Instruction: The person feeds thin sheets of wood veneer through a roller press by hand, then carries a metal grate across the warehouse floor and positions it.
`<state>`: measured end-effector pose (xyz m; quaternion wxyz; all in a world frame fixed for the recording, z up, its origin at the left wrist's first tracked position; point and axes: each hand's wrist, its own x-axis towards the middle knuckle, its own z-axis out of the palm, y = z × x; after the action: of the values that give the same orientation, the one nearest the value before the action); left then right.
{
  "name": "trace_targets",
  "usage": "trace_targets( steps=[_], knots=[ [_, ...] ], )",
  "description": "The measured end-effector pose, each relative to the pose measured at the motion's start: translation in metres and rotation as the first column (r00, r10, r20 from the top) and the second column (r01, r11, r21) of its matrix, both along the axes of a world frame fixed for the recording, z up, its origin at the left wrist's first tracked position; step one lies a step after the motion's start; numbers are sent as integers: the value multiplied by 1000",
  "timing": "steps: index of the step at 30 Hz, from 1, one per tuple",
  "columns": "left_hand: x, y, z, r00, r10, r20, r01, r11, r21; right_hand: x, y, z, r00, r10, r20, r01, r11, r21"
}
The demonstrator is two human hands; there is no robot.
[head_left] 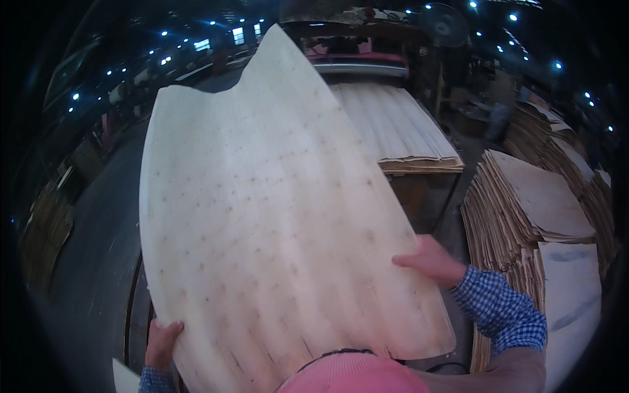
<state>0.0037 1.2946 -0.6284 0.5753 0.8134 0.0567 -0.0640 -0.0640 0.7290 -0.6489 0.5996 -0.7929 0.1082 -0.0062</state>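
Observation:
A large, pale wood veneer sheet (262,196) with small dark knots spans the middle of the head view. Its far edge is wavy, with one corner rising to a point. My left hand (162,342) grips the sheet's near left edge, thumb on top and fingers hidden beneath. On the right edge, my right hand (429,261) holds the sheet the same way, its thumb lying on the upper face. Both forearms wear blue checked sleeves. Part of the near edge is covered by something pink (354,374) at the bottom of the view.
Behind the sheet, a stack of veneer (400,124) rests on a table before a machine with a long roller (360,65). Tall veneer piles (537,196) stand close on the right. More sheets (49,229) lean at the far left. A fan (443,25) stands at the back.

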Motion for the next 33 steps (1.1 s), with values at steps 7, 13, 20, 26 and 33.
trace_targets(
  steps=[7,13,20,26,33],
  knots=[
    [244,-143,-11,983,-179,-28,179,984,-17,98,-102,34,970,-241,-40,239,970,-38],
    [380,-317,20,951,-306,-44,304,952,-42,179,-227,46,919,-394,-34,391,918,-62],
    [533,-490,41,882,-468,62,468,884,12,284,-472,50,900,-436,30,437,899,-35],
    [739,-517,-102,967,-177,-184,255,667,700,470,-694,-48,826,-339,-451,211,927,-310],
    [708,-574,-178,953,-119,-278,273,732,624,633,-807,-180,916,-269,-297,-2,739,-674]
  ],
)
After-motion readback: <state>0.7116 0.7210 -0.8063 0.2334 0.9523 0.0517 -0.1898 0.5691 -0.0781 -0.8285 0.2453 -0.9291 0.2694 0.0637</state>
